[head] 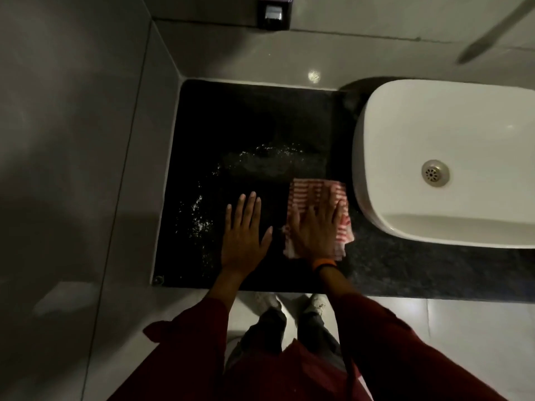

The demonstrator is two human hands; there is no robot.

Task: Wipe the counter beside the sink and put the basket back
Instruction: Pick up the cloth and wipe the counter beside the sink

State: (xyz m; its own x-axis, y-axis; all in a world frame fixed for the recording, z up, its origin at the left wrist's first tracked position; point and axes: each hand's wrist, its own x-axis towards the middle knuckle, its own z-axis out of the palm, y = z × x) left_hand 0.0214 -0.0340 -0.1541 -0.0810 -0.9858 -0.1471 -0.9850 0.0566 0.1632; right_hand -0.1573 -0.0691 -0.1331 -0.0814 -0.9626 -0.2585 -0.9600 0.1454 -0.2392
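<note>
1. The counter (231, 125) is a dark, speckled stone surface set into a corner of grey tiled walls, with a white sink (451, 157) standing on its right part.
2. The sink has a metal drain (435, 173) in its bowl; the bowl appears dry and holds nothing else.
3. A red-and-white striped cloth (311, 195) lies flat on the counter just left of the sink's near left corner, close to it; contact between the two cannot be confirmed.
4. The right hand (315, 227) is pressed palm-down on the cloth, its fingers (325, 198) spread and extended rather than curled around the fabric. The hand looks slightly blurred.
5. An orange band (324, 264) sits on the right wrist.
6. The left hand (246, 238) rests flat on the bare counter just beside the cloth, fingers (251, 204) straight and splayed, holding nothing.
7. Scattered bright droplets or wet specks (199, 209) show on the counter to the left of and beyond the hands.
8. The basket is not visible anywhere in this view.
9. A dark fixture with a metal part (273, 13) is mounted on the far wall above the counter.
10. Both arms wear dark red sleeves (390, 342); dark trousers and pale shoes (317, 303) show below on a light tiled floor.
</note>
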